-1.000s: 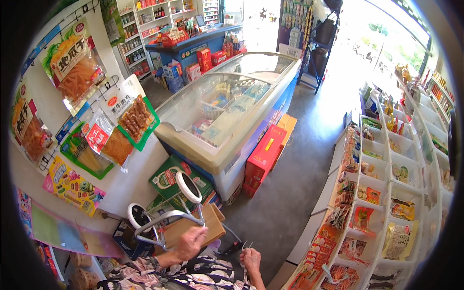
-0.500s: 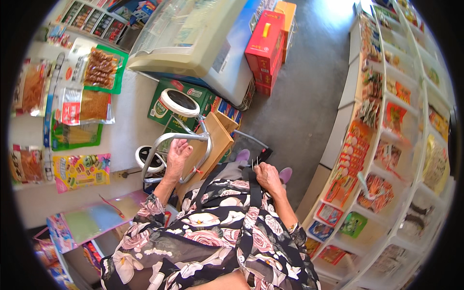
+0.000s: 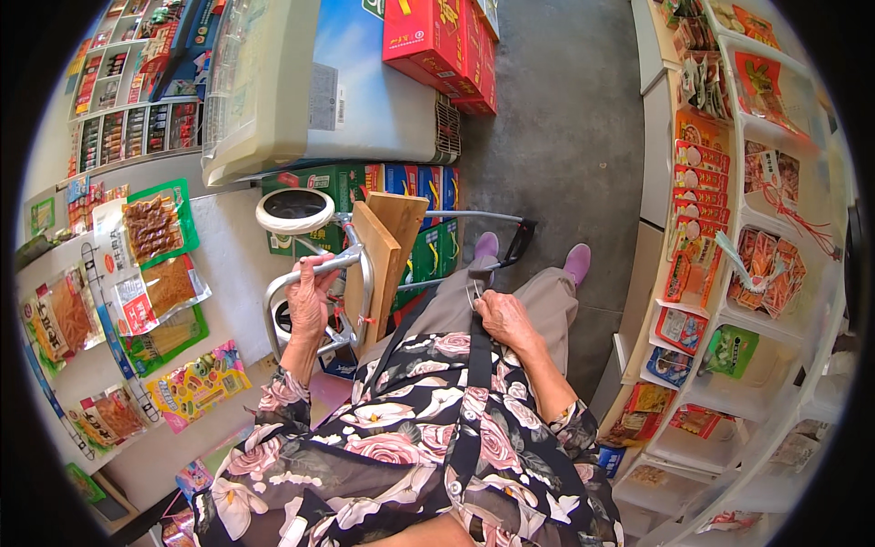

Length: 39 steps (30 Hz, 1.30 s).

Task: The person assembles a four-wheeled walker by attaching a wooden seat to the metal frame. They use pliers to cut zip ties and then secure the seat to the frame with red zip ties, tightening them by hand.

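Note:
A hand trolley with a bent silver tube frame [image 3: 366, 290] and wooden boards [image 3: 375, 264] is on my left, tipped so that one white-rimmed wheel [image 3: 293, 211] faces up. My left hand [image 3: 308, 305] is closed round a bar of that frame, just below the wheel. The trolley's long bars run right to a black handle [image 3: 521, 241] beside my shoe. In front of my lap, my right hand [image 3: 507, 317] pinches a thin silvery wire-like piece [image 3: 472, 294] next to a hanging black strap [image 3: 481, 351]. What this piece belongs to is partly hidden by my fingers.
Green cartons [image 3: 427, 260] stand behind the trolley, against a large chest freezer [image 3: 365, 100] with red boxes [image 3: 442, 46] beside it. Packaged snacks hang on the white panel [image 3: 223, 228] at left. Shelves with clear bins [image 3: 761, 205] line the right, across the grey floor [image 3: 565, 137].
My left hand has gone from resting open-fingered by the frame to gripping its bar. The view has turned, so the freezer and trolley sit differently. My right hand keeps its pinch.

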Each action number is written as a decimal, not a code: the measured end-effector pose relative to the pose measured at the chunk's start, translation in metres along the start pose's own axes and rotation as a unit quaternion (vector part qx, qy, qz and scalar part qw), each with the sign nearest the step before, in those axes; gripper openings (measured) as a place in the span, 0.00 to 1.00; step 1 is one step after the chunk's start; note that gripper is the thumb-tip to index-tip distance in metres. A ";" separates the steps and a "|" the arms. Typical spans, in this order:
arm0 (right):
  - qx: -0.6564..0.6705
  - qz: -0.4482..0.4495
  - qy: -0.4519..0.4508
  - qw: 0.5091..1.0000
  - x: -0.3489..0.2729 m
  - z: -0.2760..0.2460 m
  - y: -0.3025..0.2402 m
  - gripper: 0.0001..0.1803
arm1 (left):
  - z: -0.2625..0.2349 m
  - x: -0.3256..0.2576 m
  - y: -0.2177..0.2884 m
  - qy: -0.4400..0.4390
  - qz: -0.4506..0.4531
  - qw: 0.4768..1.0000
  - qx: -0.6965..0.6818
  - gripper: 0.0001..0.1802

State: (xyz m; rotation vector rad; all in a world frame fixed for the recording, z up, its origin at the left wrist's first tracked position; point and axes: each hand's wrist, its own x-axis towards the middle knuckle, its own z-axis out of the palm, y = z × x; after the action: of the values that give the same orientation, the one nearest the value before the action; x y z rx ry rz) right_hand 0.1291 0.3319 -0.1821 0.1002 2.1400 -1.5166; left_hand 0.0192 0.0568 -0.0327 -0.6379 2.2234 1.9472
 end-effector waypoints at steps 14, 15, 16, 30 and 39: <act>0.431 0.098 -0.032 0.897 0.066 0.045 0.017 0.16 | -0.002 0.001 0.020 0.051 -0.044 0.997 0.048 0.19; 0.518 0.140 -0.045 0.842 0.073 0.051 0.017 0.16 | -0.002 0.002 0.021 0.056 -0.053 0.995 0.056 0.19; 0.551 0.145 -0.041 0.821 0.081 0.055 0.019 0.16 | -0.002 0.002 0.022 0.052 -0.056 0.995 0.059 0.19; 0.544 0.098 -0.151 0.820 0.142 0.082 -0.018 0.19 | 0.002 0.000 0.026 0.073 -0.054 0.992 0.086 0.21; 0.612 0.069 -0.224 0.756 0.167 0.097 -0.040 0.17 | 0.008 0.001 0.029 0.098 -0.061 0.989 0.092 0.22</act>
State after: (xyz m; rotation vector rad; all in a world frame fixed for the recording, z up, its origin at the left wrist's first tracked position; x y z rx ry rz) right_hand 0.0054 0.1913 -0.2456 0.2882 0.4944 -2.2796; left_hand 0.0055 0.0663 -0.0076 -0.9494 2.3779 1.6613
